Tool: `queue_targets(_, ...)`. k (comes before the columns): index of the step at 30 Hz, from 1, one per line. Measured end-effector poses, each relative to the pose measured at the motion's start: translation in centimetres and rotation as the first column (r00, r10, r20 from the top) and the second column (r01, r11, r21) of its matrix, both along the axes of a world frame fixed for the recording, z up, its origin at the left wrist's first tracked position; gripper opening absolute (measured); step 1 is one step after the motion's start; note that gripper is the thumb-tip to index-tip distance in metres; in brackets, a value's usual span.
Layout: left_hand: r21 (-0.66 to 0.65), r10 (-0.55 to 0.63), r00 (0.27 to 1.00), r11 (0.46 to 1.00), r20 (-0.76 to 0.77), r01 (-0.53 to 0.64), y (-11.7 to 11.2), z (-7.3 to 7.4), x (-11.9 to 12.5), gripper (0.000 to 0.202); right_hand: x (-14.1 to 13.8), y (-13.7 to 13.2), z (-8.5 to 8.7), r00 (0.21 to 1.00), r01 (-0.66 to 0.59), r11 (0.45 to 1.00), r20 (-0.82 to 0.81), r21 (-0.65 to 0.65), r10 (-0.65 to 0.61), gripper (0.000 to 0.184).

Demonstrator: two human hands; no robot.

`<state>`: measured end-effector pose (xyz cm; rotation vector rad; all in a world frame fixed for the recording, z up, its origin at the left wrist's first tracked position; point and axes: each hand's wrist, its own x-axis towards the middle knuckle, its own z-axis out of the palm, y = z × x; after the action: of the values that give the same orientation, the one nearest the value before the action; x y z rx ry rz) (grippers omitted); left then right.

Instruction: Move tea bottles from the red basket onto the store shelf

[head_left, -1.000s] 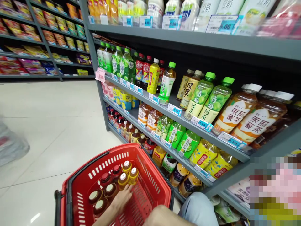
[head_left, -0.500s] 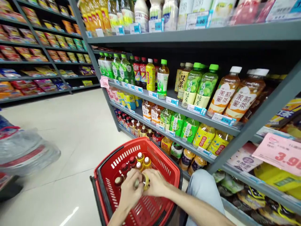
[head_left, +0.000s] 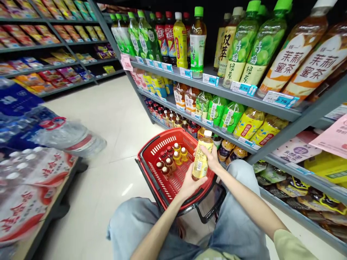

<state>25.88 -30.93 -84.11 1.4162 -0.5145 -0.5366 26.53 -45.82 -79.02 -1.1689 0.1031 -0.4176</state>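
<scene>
Both hands hold one yellow drink bottle (head_left: 201,156) with a white cap, upright above the near right rim of a red shopping basket (head_left: 151,153). My left hand (head_left: 189,184) cups its base from below. My right hand (head_left: 211,159) grips its upper side. Inside the basket stand several small bottles (head_left: 172,159) with white or red caps.
A grey shelf unit (head_left: 225,94) full of tea and juice bottles runs along the right, with price tags on its edges. Wrapped packs of water bottles (head_left: 32,162) are stacked on a low platform at the left. My knees in light jeans (head_left: 238,216) flank the basket. Snack shelves stand at the back left.
Both hands lifted one yellow bottle out of the basket and raised it upright. The view tilted down and drew back, showing my legs.
</scene>
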Motion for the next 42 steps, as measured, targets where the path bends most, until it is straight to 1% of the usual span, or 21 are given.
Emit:
queue_targets(2, 0.023, 0.053, 0.998, 0.998, 0.02, -0.053, -0.7, -0.6, -0.8, 0.069, -0.2, -0.4, -0.2, 0.999, -0.053, 0.998, -0.007, 0.037, 0.054, 0.04)
queue_targets(4, 0.046, 0.07, 0.997, 0.996, 0.016, -0.071, -1.0, -1.2, -1.2, 0.065, -0.2, -0.7, -0.4, 0.996, -0.079, 0.989, -0.036, 0.122, 0.083, 0.044)
queue_targets(6, 0.039, 0.058, 0.997, 0.998, -0.054, -0.056, -1.0, -1.7, -1.4, 0.063, 0.2, -1.0, -0.5, 0.994, -0.072, 0.973, -0.064, 0.221, 0.088, 0.047)
queue_targets(8, -0.012, 0.009, 0.984, 1.0, -0.177, -0.011, -0.9, -2.1, -1.4, 0.062, 0.5, -1.2, -0.4, 0.992, -0.074, 0.953, -0.074, 0.292, 0.1, 0.046)
queue_targets(11, -0.128, -0.088, 0.939, 0.991, -0.333, 0.047, -0.8, -2.3, -1.4, 0.06, 0.8, -1.8, -0.1, 0.988, -0.091, 0.925, -0.08, 0.369, 0.129, 0.037)
queue_targets(13, -0.201, -0.162, 0.902, 0.976, -0.399, 0.086, -0.8, -2.4, -1.5, 0.057, 0.6, -2.2, 0.1, 0.985, -0.093, 0.907, -0.097, 0.41, 0.145, 0.032)
queue_targets(16, -0.297, -0.278, 0.822, 0.945, -0.497, 0.14, -0.8, -2.7, -1.8, 0.066, 0.1, -2.6, 0.4, 0.979, -0.088, 0.89, -0.125, 0.448, 0.16, 0.029)
queue_targets(18, -0.335, -0.313, 0.783, 0.932, -0.537, 0.142, -0.7, -2.7, -1.9, 0.072, -0.1, -2.5, 0.8, 0.979, -0.085, 0.888, -0.128, 0.452, 0.159, 0.025)
queue_targets(20, -0.351, -0.331, 0.771, 0.924, -0.544, 0.149, -0.5, -2.5, -1.8, 0.073, -0.4, -2.1, 1.3, 0.981, -0.077, 0.889, -0.126, 0.451, 0.149, 0.022)
queue_targets(23, -0.344, -0.335, 0.781, 0.924, -0.527, 0.164, -0.2, -1.9, -1.6, 0.073, -0.5, -1.9, 1.6, 0.984, -0.061, 0.891, -0.123, 0.45, 0.13, 0.019)
queue_targets(25, -0.32, -0.314, 0.799, 0.934, -0.514, 0.161, -0.1, -1.8, -1.5, 0.072, -0.4, -2.0, 1.5, 0.983, -0.057, 0.889, -0.131, 0.454, 0.13, 0.017)
queue_targets(30, -0.177, -0.208, 0.837, 0.975, -0.506, 0.136, -0.3, -2.0, -1.4, 0.076, 0.2, -2.4, 0.9, 0.974, -0.027, 0.874, -0.183, 0.486, 0.132, 0.015)
queue_targets(33, -0.16, -0.205, 0.842, 0.977, -0.499, 0.143, -0.2, -2.2, -1.4, 0.078, 0.3, -2.4, 0.8, 0.973, -0.012, 0.877, -0.197, 0.481, 0.122, 0.016)
queue_targets(35, -0.132, -0.187, 0.871, 0.981, -0.454, 0.141, -0.2, -2.3, -1.4, 0.079, 0.2, -2.4, 0.7, 0.971, -0.012, 0.875, -0.203, 0.483, 0.126, 0.015)
queue_targets(38, -0.048, -0.143, 0.939, 0.99, -0.314, 0.135, -0.2, -2.6, -1.5, 0.074, 0.2, -2.6, 0.5, 0.963, -0.035, 0.87, -0.216, 0.491, 0.16, 0.015)
queue_targets(40, -0.01, -0.133, 0.956, 0.991, -0.261, 0.136, -0.2, -2.8, -1.6, 0.072, 0.3, -2.7, 0.4, 0.954, -0.04, 0.864, -0.239, 0.502, 0.183, 0.015)
queue_targets(42, -0.001, -0.135, 0.953, 0.99, -0.27, 0.14, -0.1, -2.9, -1.6, 0.074, 0.5, -2.7, 0.3, 0.946, -0.038, 0.859, -0.258, 0.511, 0.195, 0.016)
